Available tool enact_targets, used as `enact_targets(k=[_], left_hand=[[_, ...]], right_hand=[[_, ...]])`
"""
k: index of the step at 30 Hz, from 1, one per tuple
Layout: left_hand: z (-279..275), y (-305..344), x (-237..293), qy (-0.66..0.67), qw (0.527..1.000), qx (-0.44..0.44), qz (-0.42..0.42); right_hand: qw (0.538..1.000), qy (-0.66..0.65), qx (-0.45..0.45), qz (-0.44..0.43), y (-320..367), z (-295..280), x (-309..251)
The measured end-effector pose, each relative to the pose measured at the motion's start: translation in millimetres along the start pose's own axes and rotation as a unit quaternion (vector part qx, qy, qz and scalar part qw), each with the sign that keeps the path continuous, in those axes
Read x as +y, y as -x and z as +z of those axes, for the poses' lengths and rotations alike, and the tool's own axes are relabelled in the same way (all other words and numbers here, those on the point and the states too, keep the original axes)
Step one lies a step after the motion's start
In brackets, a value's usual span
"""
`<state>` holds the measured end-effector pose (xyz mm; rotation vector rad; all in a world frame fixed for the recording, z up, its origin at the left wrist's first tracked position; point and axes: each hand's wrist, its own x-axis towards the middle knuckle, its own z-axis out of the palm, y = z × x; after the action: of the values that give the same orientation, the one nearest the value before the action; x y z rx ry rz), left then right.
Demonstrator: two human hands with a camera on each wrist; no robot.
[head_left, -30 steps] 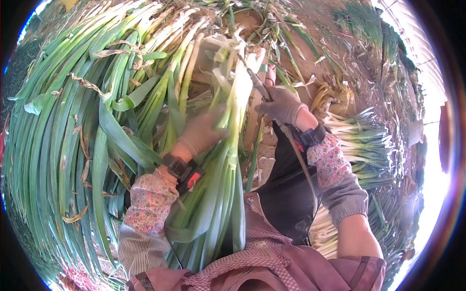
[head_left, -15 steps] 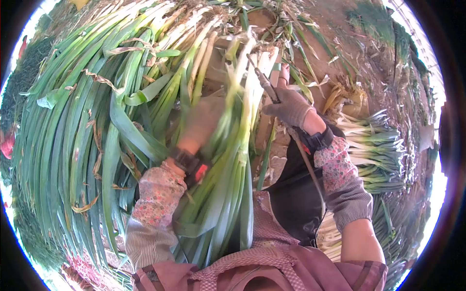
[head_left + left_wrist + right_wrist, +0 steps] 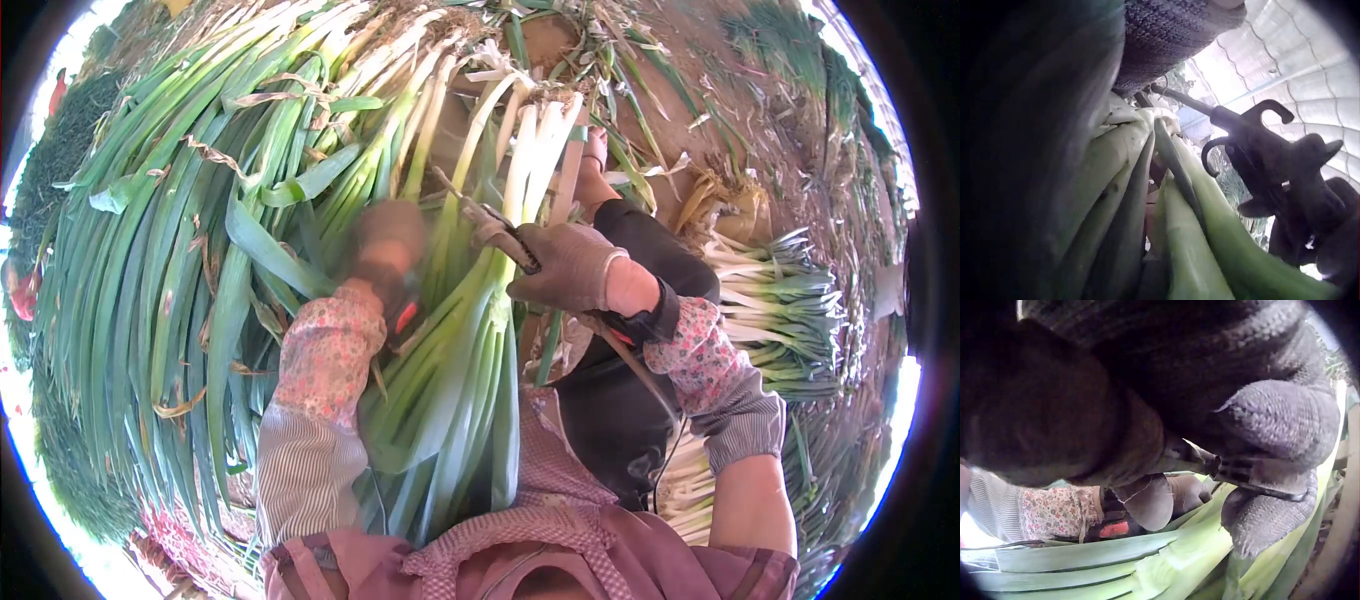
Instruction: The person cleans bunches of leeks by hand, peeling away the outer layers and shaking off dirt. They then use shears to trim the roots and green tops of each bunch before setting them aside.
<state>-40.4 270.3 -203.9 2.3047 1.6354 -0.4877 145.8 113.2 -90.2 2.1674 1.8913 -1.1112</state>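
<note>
In the head view, the gloved left hand (image 3: 390,235) is blurred beside the left edge of a fanned bunch of long green stalks (image 3: 460,370); its fingers cannot be made out. The left wrist view has its knitted glove (image 3: 1166,44) close above several stalks (image 3: 1194,250). The gloved right hand (image 3: 565,265) grips a tool with a thin nozzle (image 3: 490,228), held across the bunch just below its white ends (image 3: 530,160). Hooks and a trigger show on this tool (image 3: 1260,144) in the left wrist view. Right fingers (image 3: 1279,419) curl around it in the right wrist view.
A large pile of long leafy stalks (image 3: 130,290) covers the left side. Smaller, paler bunches (image 3: 770,310) lie at the right. A hose (image 3: 640,370) runs from the tool past the dark-clad leg (image 3: 620,420). Loose leaves litter the soil (image 3: 650,110) ahead.
The right hand has moved left and slightly down with the tool, from beside the bunch to across it. My left hand has shifted left, away from the bunch's middle.
</note>
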Motion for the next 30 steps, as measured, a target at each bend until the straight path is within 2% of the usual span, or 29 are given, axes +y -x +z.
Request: enact_targets(k=[5,8,11,14,17,20,23,26,27,30], left_hand=[[-6.8,-2.9,-1.7,0.046,0.999,0.003,-0.008],[-20.8,6.1,-2.6,0.104,0.994,0.003,-0.024],[-35.1,22.6,6.3,0.108,0.994,-0.001,-0.012],[-33.0,23.3,5.8,0.109,0.994,-0.008,0.006],[-24.7,18.4,-0.8,0.105,0.994,-0.013,0.026],[-17.6,22.5,3.3,0.085,0.995,0.018,0.044],[-12.1,11.5,3.5,0.069,0.996,-0.03,0.051],[-8.7,3.6,3.5,0.052,0.996,-0.053,0.052],[-7.3,1.1,2.2,0.046,0.996,-0.058,0.052],[0.9,-7.1,-3.2,0.099,0.993,-0.039,0.05]], right_hand=[[0.999,0.014,-0.026,0.013,-0.6,0.0,-5.9],[0.998,0.046,-0.041,-0.024,13.6,-3.6,-15.9],[0.994,0.082,-0.065,-0.011,19.3,-4.6,-25.6],[0.994,0.061,-0.085,-0.019,12.4,-2.6,-22.1],[0.992,0.111,-0.053,0.021,1.0,-10.1,-25.3],[0.988,0.124,-0.097,0.0,-2.3,-10.8,-30.7],[0.986,0.154,-0.054,0.041,-19.1,-10.3,-32.2],[0.975,0.196,-0.069,0.081,-47.8,-18.0,-26.0],[0.982,0.175,-0.053,0.054,-40.2,-24.0,-33.4],[0.977,0.191,-0.07,0.057,-38.4,-29.7,-39.2]])
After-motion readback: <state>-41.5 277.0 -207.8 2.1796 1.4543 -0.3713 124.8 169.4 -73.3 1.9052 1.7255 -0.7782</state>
